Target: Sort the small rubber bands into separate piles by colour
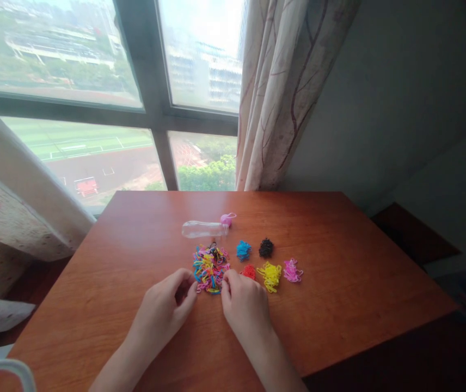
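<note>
Colour-sorting, seemingly: left hand (pixel 163 302) loosely curled, right hand (pixel 247 298) with fingers bunched, grips unclear; next calls for teasing apart the rounded, multicoloured heap of plastic-looking loops (pixel 210 265).

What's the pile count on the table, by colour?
Mixed-colour pile: 1
Blue pile: 1
Black pile: 1
Red pile: 1 (partly hidden by the right hand)
Yellow pile: 1
Pink pile: 1
Total: 6 piles
</note>
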A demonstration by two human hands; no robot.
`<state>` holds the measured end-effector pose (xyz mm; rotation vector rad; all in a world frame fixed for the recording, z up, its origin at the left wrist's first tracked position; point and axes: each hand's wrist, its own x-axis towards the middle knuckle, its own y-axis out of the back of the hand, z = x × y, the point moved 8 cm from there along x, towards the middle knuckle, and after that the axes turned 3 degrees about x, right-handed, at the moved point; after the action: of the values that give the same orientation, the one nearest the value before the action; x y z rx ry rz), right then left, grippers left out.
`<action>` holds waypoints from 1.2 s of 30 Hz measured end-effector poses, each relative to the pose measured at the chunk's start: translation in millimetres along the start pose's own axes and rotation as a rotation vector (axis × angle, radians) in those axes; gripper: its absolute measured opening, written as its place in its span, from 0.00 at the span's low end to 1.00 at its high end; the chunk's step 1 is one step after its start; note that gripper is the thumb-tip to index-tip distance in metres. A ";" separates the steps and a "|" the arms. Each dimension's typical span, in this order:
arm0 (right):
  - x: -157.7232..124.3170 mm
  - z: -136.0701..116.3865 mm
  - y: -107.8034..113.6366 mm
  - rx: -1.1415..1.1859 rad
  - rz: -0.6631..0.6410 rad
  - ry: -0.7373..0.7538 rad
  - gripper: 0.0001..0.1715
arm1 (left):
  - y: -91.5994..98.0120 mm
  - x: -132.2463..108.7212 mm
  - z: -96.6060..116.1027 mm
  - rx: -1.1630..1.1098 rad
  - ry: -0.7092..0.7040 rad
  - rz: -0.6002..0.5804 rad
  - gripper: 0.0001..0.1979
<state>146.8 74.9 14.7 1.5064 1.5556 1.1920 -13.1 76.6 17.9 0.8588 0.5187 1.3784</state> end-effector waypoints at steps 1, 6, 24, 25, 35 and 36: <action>-0.1 0.6 0.0 0.019 0.010 0.002 0.05 | -1.0 -0.3 -0.2 0.005 0.002 -0.010 0.10; -0.4 10.8 8.1 0.126 0.083 0.001 0.05 | -5.6 -1.0 -0.3 0.033 0.005 -0.060 0.10; 47.4 125.5 48.6 -0.040 0.130 -0.230 0.07 | -4.8 -0.6 -2.0 0.046 0.045 -0.073 0.10; 46.7 125.1 48.8 -0.041 0.132 -0.229 0.07 | -5.1 -0.4 -2.1 0.052 0.047 -0.077 0.09; 16.2 95.0 47.0 0.085 0.194 -0.138 0.04 | -12.2 -2.9 -2.7 0.137 0.021 -0.140 0.07; 10.8 88.2 44.3 0.114 0.197 -0.116 0.04 | -13.2 -3.4 -3.1 0.145 0.023 -0.149 0.07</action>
<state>243.2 96.5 24.4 1.8055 1.4451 1.1164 -7.8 74.3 5.2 0.9039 0.6934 1.2263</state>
